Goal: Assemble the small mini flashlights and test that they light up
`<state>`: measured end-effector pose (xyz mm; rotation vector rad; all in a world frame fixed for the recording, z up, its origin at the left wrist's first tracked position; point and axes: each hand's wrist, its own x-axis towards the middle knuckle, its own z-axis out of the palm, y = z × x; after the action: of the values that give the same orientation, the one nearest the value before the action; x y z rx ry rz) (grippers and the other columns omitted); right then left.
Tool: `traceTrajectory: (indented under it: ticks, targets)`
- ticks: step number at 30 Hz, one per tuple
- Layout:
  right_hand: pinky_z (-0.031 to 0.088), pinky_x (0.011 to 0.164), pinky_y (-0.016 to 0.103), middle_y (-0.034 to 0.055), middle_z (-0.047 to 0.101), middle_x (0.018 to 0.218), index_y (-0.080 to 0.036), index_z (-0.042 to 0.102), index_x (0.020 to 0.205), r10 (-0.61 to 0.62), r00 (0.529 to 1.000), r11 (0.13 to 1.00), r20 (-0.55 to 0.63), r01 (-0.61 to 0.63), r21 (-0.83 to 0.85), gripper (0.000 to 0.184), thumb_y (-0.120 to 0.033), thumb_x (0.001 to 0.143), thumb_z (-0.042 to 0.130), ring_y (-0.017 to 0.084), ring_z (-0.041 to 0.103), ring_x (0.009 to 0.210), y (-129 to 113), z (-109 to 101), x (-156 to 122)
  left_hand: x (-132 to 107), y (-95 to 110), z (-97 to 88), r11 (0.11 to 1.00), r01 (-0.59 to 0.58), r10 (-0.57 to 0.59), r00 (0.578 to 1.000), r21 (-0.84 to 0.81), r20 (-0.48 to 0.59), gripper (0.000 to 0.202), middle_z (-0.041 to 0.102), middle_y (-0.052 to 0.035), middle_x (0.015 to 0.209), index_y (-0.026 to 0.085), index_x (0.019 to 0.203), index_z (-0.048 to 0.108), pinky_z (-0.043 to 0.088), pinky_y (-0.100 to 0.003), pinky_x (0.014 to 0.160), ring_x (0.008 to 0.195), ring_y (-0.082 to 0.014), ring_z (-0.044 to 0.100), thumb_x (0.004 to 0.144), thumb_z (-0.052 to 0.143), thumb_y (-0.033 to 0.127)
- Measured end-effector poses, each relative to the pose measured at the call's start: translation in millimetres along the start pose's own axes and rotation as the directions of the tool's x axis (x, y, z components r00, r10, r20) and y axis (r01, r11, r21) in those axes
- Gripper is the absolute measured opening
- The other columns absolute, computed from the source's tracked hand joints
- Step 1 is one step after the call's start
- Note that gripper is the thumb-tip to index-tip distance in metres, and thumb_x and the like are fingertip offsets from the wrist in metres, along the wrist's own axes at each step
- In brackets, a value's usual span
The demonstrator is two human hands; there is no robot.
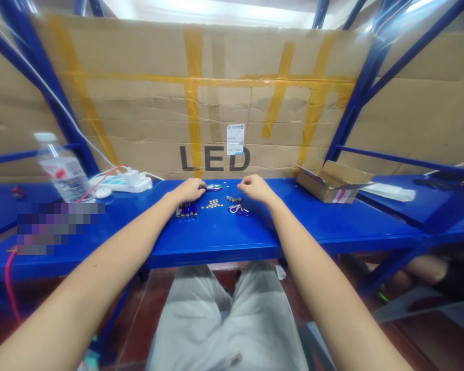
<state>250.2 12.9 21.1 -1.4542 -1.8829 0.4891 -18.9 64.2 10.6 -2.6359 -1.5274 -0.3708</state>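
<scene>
My left hand (pixel 190 190) is over the left side of the small parts, its fingers closed at the near end of shiny, slim metal tubes (pixel 214 188), which look like small flashlight bodies. Just below it lies a row of dark blue and purple tubes (pixel 187 211). My right hand (pixel 255 187) is curled with thumb and fingertips pinched together; whatever is between them is too small to make out. Between the hands lie several silvery button cells (pixel 213 204) and a cluster of small metal caps (pixel 233 198). Carabiner clips (pixel 238 209) rest nearer to me.
The blue table (pixel 216 242) backs onto a large cardboard sheet (pixel 154 113). An open cardboard box (pixel 332 181) stands right. At left are a water bottle (pixel 60 167), a power strip (pixel 123 182) and a red cable (pixel 11 288). Another person's leg (pixel 421 270) shows at lower right.
</scene>
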Motion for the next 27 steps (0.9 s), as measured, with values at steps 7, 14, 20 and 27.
traceTrajectory:
  ticks: [7, 14, 20, 27]
  targets:
    - [0.04, 0.066, 0.028, 0.0007, 0.06, 0.061, -0.015, 0.064, 0.067, -0.057, 0.997, 0.998, -0.057, 0.058, 0.023, 0.019, -0.027, 0.082, 0.061, 0.014, 0.053, 0.064, 2.3, 3.9, 1.7, 6.2, 6.0, 4.8, 0.997, 0.006, -0.002, 0.999, -0.076, 0.052, 0.023, 0.076, -0.0097, 0.102, 0.019, 0.1, 0.075, 0.048, -0.032, 0.078, 0.091, -0.0245, 0.068, 0.087, 0.06, 0.031]
    - [0.05, 0.085, 0.034, 0.0101, 0.075, 0.097, -0.014, 0.073, 0.093, -0.167, 0.986, 0.984, -0.025, 0.168, 0.053, 0.018, -0.027, 0.081, 0.068, 0.021, 0.066, 0.089, 2.5, 12.2, 1.3, 2.5, 21.0, 3.5, 0.968, -0.003, -0.031, 0.991, -0.252, -0.131, 0.007, 0.072, -0.0076, 0.09, 0.017, 0.087, 0.065, 0.047, -0.031, 0.072, 0.081, -0.021, 0.064, 0.083, 0.061, 0.022]
    - [0.049, 0.1, 0.04, 0.0134, 0.071, 0.125, -0.015, 0.071, 0.116, -0.31, 0.95, 0.925, 0.036, 0.292, 0.244, 0.038, -0.025, 0.08, 0.073, 0.025, 0.066, 0.111, -1.1, 19.1, 1.3, -13.3, 60.6, -6.1, 0.871, -0.289, 0.123, 0.911, -0.397, -0.394, 0.011, 0.068, -0.0056, 0.095, 0.019, 0.098, 0.059, 0.05, -0.035, 0.082, 0.089, -0.0201, 0.063, 0.091, 0.05, 0.02]
    - [0.051, 0.06, 0.026, 0.0021, 0.067, 0.062, -0.016, 0.063, 0.074, -0.295, 0.931, 0.861, 0.214, 0.162, 0.483, 0.024, -0.036, 0.086, 0.07, 0.014, 0.062, 0.059, -7.9, 12.5, -4.6, -19.0, 75.3, -2.8, 0.883, -0.352, 0.188, 0.871, -0.31, -0.454, 0.023, 0.064, -0.0109, 0.104, 0.018, 0.103, 0.059, 0.049, -0.041, 0.093, 0.102, -0.0229, 0.061, 0.099, 0.036, 0.018]
